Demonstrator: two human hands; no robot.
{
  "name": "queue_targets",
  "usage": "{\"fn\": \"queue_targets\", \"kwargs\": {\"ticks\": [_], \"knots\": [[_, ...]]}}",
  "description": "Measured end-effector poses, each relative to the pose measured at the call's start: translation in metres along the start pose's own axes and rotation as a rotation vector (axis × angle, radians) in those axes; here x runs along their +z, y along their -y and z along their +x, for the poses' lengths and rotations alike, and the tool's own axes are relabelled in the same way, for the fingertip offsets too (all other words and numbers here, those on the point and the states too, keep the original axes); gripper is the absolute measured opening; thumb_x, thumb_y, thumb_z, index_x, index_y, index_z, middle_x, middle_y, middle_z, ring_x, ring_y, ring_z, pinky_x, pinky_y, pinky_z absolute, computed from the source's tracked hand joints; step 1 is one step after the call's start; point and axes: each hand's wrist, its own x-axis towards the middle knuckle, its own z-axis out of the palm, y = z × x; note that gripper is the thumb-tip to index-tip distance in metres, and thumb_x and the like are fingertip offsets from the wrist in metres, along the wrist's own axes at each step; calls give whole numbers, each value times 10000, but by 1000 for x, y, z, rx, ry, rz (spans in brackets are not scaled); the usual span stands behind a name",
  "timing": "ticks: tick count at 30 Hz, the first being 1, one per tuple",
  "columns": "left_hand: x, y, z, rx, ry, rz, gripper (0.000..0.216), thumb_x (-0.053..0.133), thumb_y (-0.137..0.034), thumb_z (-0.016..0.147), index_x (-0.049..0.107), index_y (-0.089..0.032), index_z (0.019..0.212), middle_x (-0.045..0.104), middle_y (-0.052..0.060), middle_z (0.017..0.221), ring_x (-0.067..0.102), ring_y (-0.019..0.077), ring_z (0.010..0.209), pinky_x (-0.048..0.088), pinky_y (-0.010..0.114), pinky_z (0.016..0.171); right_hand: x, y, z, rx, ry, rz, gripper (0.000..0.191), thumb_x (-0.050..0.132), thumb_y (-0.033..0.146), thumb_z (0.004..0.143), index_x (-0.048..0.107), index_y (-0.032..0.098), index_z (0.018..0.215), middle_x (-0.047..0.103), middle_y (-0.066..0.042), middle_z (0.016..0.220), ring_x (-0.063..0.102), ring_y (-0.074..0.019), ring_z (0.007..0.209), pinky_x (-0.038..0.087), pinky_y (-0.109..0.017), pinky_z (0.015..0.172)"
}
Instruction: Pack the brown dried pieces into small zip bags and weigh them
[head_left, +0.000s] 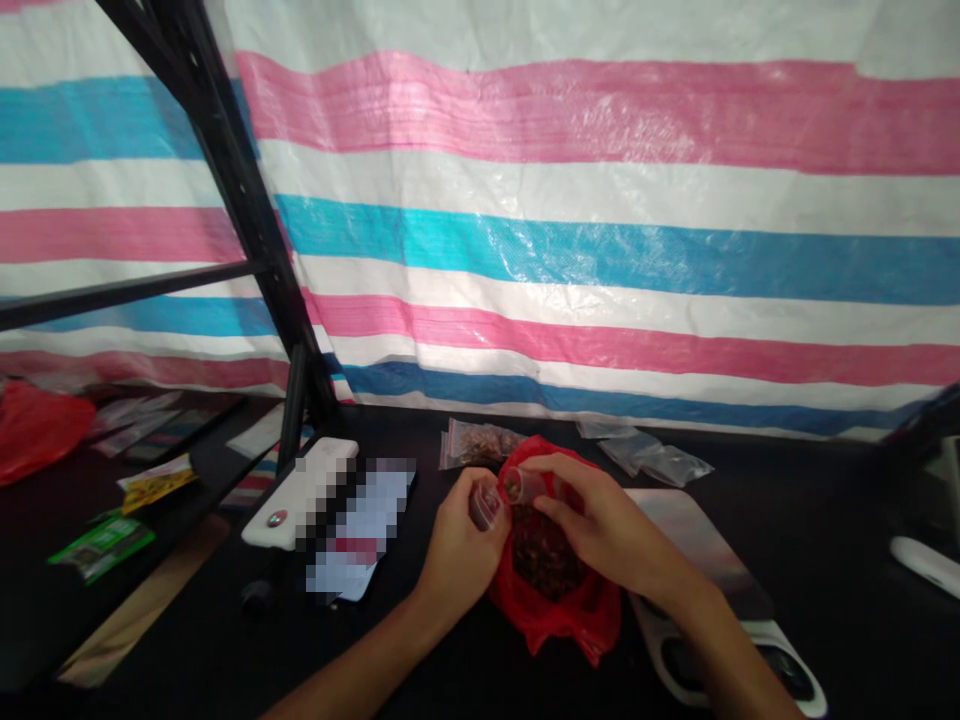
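My left hand [461,530] is closed on a small clear plastic bag [486,503], its mouth facing right. In my right hand [592,510], a small clear cup [531,486] is pinched between thumb and fingers. The cup lies tilted toward the little bag, with brown bits inside it. Below both hands is an open red plastic bag [551,625] holding a heap of small brown dried pieces [547,550]. A kitchen scale [694,535] lies to the right, partly covered by my right forearm.
Filled clear bags [476,440] lie behind the red bag, and flat clear bags [656,458] to their right. At left are a phone [360,530], a white device [304,495], yellow and green packets [105,545] and a black metal frame [247,220]. A striped sheet [562,260] hangs behind.
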Motion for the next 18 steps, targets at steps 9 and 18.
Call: {"fn": "queue_targets", "kwargs": {"ticks": [9,18], "knots": [[1,-3,-2,19,43,-17,167,614,-303,892,600,-204,1027,688,22,939,644,174,831,496,271,752,16,3,0,-227,-121,-141,406,445,170,1017,643,327,1335,644,-67,1334,581,-235,1239,472,-463,1075],[-2,5,-4,54,-257,194,156,580,-136,806,498,-227,903,491,-17,861,527,157,747,432,281,713,-11,0,-6,36,152,-147,386,578,27,806,745,264,1061,721,-32,1055,667,-206,965,516,-342,906]]}}
